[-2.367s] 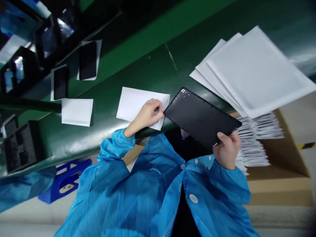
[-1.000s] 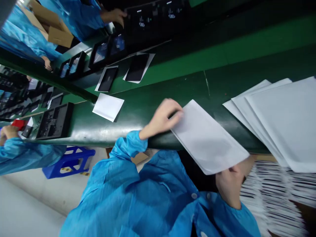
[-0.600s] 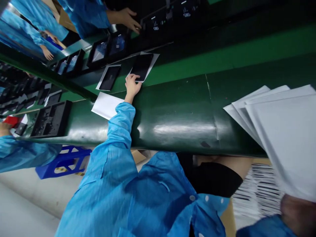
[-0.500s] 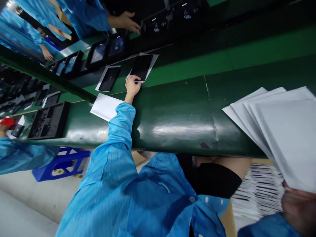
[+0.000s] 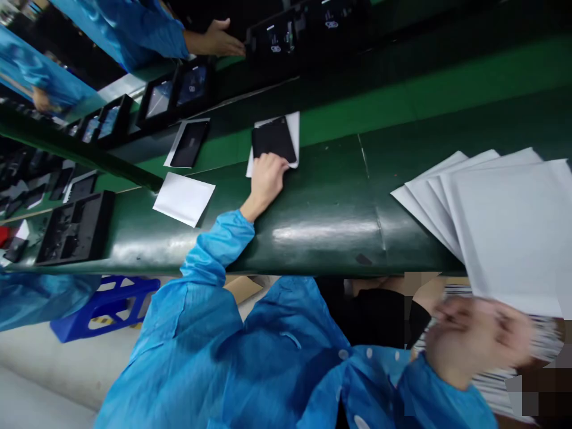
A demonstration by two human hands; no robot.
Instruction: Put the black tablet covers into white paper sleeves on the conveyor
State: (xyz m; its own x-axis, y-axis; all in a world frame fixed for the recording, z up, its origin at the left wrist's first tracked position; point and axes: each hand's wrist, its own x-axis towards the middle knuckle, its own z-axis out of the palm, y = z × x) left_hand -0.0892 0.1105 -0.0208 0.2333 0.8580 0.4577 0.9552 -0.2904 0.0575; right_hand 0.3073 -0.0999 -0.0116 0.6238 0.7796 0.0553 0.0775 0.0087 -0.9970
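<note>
My left hand is closed on the near edge of a flat black tablet. Under the tablet lies a white sleeve, its edges showing around it. My right hand is smeared by motion, just below the near edge of a fanned stack of white sleeves; whether it touches them cannot be made out. Left of my left hand, a single white sleeve rests on the green bench. Behind that, another black tablet lies on a white sleeve.
Black trays with lit devices line the far side of the green bench. A co-worker's hand is beside them. A green post crosses at left, above a black compartment tray. A blue stool stands below.
My left hand has drawn the tablet and its white sleeve rightward and nearer, turning them. My right hand has moved left along the near edge of the sleeve stack.
</note>
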